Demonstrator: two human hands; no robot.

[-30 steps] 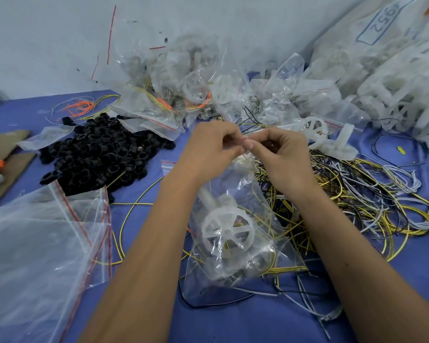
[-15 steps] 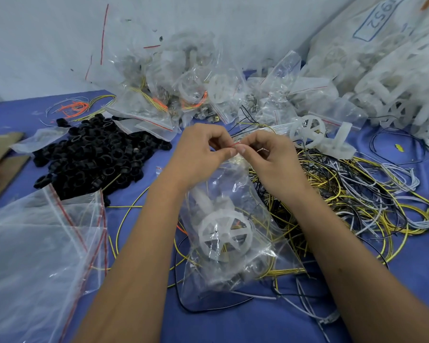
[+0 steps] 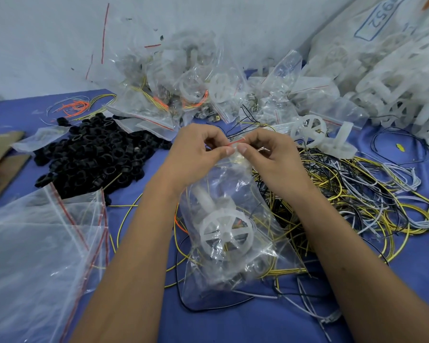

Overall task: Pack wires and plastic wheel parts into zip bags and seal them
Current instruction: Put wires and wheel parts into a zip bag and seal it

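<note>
Both hands meet at the mouth of a clear zip bag (image 3: 235, 246): the left hand (image 3: 196, 149) and the right hand (image 3: 268, 154) each pinch its red-striped top edge between thumb and curled fingers, thumbs nearly touching. The bag hangs below the fingers onto the blue table (image 3: 233, 323); inside it sit a white plastic wheel (image 3: 226, 231) and yellow wires. Right of the right hand's fingers lies a tangle of yellow, white and black wires (image 3: 357, 194). Beyond those fingers lies a loose wheel (image 3: 308, 129). Left of the left hand's fingers: a heap of black rings (image 3: 94, 152), then empty bags (image 3: 40, 243) nearer the person. Beyond the fingers, filled bags (image 3: 174, 95) are piled up. Far right, a sack (image 3: 372, 28) bears boxed blue digits, upside down, seemingly "4952".
</note>
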